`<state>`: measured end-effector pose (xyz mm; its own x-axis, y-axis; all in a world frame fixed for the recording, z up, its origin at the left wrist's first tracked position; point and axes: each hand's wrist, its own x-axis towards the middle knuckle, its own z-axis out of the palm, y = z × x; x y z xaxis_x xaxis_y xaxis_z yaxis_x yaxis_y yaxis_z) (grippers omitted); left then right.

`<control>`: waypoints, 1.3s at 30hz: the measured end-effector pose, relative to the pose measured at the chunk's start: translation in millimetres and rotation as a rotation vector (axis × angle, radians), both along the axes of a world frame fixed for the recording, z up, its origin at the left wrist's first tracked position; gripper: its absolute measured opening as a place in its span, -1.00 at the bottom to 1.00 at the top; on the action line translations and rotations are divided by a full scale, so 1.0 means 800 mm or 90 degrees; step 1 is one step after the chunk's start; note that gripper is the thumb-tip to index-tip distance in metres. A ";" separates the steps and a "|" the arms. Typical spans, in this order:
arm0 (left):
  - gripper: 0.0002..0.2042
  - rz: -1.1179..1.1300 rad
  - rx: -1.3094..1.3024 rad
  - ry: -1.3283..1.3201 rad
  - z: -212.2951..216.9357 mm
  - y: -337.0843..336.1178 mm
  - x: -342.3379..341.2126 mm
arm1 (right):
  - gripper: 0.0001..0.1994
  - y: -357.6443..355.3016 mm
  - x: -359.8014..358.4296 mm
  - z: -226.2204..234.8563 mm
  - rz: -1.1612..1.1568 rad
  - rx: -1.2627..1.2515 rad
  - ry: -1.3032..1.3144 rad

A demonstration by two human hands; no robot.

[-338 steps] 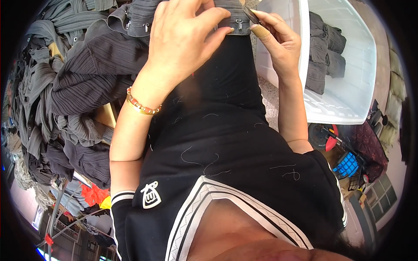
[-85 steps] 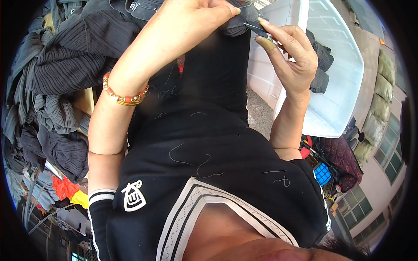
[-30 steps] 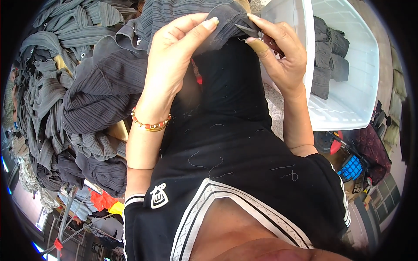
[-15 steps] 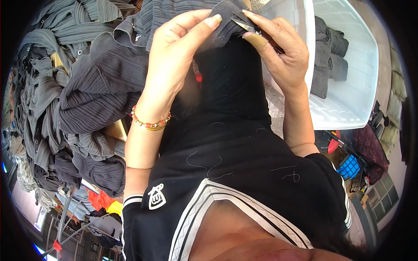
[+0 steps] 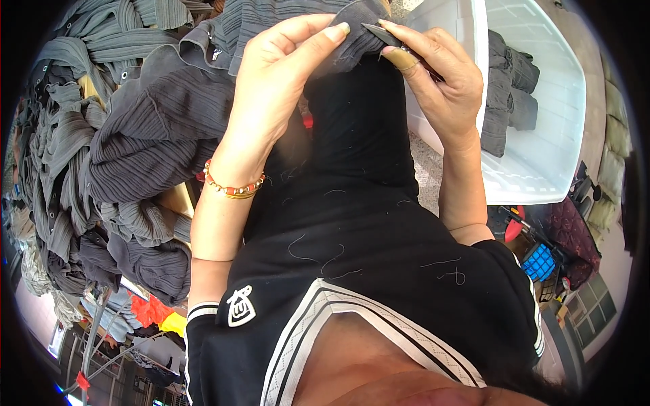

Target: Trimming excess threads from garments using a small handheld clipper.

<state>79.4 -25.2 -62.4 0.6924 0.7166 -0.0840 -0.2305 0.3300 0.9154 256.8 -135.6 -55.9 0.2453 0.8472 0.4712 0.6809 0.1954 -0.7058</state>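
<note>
A dark grey ribbed garment (image 5: 355,40) is stretched up at the top middle, above my lap. My left hand (image 5: 291,64) is closed, pinching the garment's edge between thumb and fingers. In my right hand (image 5: 443,81) is a small pair of thread snips (image 5: 387,37), its pointed blades together and lying against the cloth. A tan covering (image 5: 401,59) wraps my right thumb. The handles of the snips are mostly hidden inside my right palm.
Heaped grey ribbed garments (image 5: 145,142) fill the left side. A white translucent plastic bin (image 5: 542,162) at the right holds several folded dark garments (image 5: 497,101). Behind it lie a blue basket (image 5: 539,262) and a dark red quilted cloth (image 5: 572,233). Loose threads lie on my black clothing.
The blades of the snips have gone from apart to together at the cloth. Both hands stay in nearly the same place, the left still pinching the garment.
</note>
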 end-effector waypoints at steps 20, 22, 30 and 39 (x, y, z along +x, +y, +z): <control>-0.76 -0.061 0.267 0.224 0.006 0.020 -0.021 | -0.91 0.006 0.031 0.010 -0.023 -0.096 0.456; -0.77 -0.051 0.159 0.160 0.000 0.018 -0.023 | -0.92 0.013 0.031 0.002 -0.053 -0.088 0.445; -0.79 -0.036 0.073 0.091 -0.003 0.007 -0.011 | -0.76 -0.004 0.005 -0.006 -0.084 0.039 0.243; -0.79 -0.023 0.068 0.083 0.002 -0.001 -0.005 | -0.81 0.002 -0.002 -0.010 -0.047 0.005 0.079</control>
<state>75.4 -26.4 -60.4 0.7063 0.7009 -0.0990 -0.0977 0.2351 0.9671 255.3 -134.3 -64.0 0.3633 0.8209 0.4406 0.6017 0.1543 -0.7836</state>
